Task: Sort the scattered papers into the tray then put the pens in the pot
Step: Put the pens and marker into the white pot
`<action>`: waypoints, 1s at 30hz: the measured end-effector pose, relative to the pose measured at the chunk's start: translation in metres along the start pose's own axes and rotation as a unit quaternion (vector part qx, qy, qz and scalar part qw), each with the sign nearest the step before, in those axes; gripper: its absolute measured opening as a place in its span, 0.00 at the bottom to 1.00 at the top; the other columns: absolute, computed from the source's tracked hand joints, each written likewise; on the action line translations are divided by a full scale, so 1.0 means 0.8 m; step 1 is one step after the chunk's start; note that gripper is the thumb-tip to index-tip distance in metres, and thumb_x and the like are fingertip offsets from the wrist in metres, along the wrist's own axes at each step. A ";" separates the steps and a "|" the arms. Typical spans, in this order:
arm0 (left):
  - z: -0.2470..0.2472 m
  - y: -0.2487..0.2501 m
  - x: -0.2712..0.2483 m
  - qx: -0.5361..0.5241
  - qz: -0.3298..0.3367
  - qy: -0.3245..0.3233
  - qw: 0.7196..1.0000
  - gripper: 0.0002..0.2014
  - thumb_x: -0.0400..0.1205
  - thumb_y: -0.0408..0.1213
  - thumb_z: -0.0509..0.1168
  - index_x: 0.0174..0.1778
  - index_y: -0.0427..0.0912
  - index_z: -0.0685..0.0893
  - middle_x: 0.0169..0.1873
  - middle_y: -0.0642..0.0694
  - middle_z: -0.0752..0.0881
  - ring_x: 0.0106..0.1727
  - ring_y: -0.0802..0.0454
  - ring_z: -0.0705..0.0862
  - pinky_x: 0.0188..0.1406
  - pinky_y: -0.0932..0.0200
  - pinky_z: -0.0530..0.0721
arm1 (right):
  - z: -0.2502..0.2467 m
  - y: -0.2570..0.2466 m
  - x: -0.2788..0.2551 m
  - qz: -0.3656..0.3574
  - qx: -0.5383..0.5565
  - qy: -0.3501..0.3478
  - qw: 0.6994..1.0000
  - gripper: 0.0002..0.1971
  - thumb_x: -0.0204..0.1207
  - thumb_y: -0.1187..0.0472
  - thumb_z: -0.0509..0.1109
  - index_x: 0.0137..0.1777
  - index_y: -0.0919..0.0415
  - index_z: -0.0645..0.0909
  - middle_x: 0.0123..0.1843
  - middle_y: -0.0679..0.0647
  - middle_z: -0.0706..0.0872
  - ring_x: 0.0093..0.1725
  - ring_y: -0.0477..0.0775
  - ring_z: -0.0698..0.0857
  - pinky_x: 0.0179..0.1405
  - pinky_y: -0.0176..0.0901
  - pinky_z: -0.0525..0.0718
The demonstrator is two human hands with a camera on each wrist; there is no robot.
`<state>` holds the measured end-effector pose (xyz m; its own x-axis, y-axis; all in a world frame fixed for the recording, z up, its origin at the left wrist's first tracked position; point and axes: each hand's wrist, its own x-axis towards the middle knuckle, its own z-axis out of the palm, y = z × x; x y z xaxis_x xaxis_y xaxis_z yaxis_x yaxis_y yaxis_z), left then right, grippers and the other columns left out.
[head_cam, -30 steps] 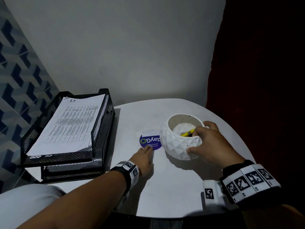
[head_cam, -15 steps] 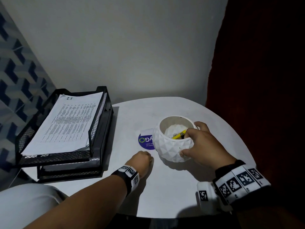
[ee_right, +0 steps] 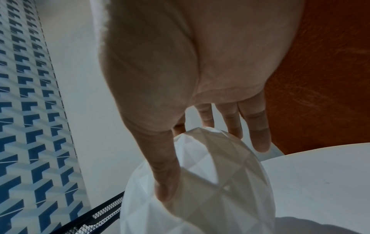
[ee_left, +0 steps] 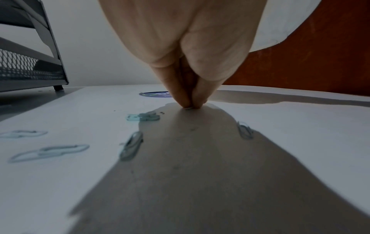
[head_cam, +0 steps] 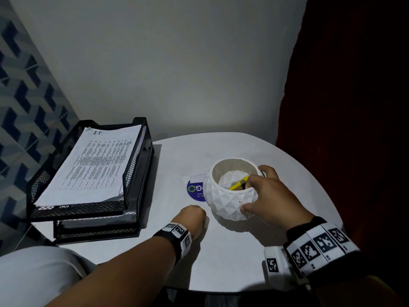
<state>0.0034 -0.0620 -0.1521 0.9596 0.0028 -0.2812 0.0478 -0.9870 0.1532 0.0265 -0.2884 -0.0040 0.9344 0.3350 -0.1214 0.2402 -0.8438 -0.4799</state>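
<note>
Grey plain wall (head_cam: 177,74) behind, blue patterned wall (head_cam: 26,107) on the left, dark red curtain (head_cam: 354,107) on the right. Below them, white rounded table (head_cam: 243,258).

At the table's far left corner: black mesh tray (head_cam: 137,165), two tiers, printed papers (head_cam: 95,165) stacked in the top tier.

Toward the right edge, midway back: white faceted pot (head_cam: 230,204), upright. Inside it, yellow pen (head_cam: 238,183), lying tilted against the inner wall. Just left of the pot, partly hidden by it: round blue sticker (head_cam: 194,190) flat on the surface.

Right hand (head_cam: 267,196): clasps the pot from the right, thumb pressed along the near outer wall, other fingers reaching over the rim and round the far side. One fingertip right at the pen's end; contact with the pen not clear.

Left hand (head_cam: 192,218): sits near the front edge, just left of the pot and apart from it. Fingers (ee_left: 185,98) bunched together, tips down on the surface. Tiny pale sliver at the tips in the left wrist view, too small to name.

Scattered on the surface nearer the front edge, in the same view: several paper clips (ee_left: 131,145), some in the hand's shadow, blurred.
</note>
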 end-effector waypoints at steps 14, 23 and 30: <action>-0.042 -0.034 -0.009 -0.218 -0.154 0.138 0.954 0.09 0.72 0.42 0.66 0.31 0.40 0.85 0.28 0.49 0.88 0.32 0.48 0.85 0.35 0.62 0.82 | 0.001 -0.003 -0.004 -0.008 0.001 -0.016 1.000 0.21 0.61 0.50 0.86 0.50 0.44 0.80 0.86 0.44 0.56 0.74 0.60 0.78 0.63 0.50 0.82; -0.204 0.000 -0.048 -0.439 0.058 0.204 0.873 0.11 0.72 0.20 0.74 0.34 0.43 0.89 0.30 0.47 0.91 0.33 0.51 0.88 0.42 0.58 0.89 | 0.010 -0.031 -0.013 -0.051 -0.017 -0.032 0.998 0.21 0.63 0.49 0.85 0.49 0.40 0.77 0.88 0.47 0.54 0.77 0.60 0.75 0.62 0.48 0.81; -0.171 -0.009 -0.081 -0.363 0.069 0.208 0.906 0.09 0.83 0.32 0.69 0.52 0.48 0.93 0.47 0.56 0.94 0.52 0.64 0.90 0.58 0.65 0.86 | 0.018 -0.038 -0.023 -0.068 -0.040 -0.040 0.996 0.22 0.62 0.47 0.85 0.51 0.41 0.77 0.89 0.47 0.54 0.78 0.60 0.75 0.62 0.48 0.82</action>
<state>-0.0212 -0.0327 -0.0052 0.9846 0.0959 0.1462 -0.0562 -0.6182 0.7840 -0.0018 -0.2625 0.0004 0.8689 0.4778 -0.1296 0.3865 -0.8182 -0.4257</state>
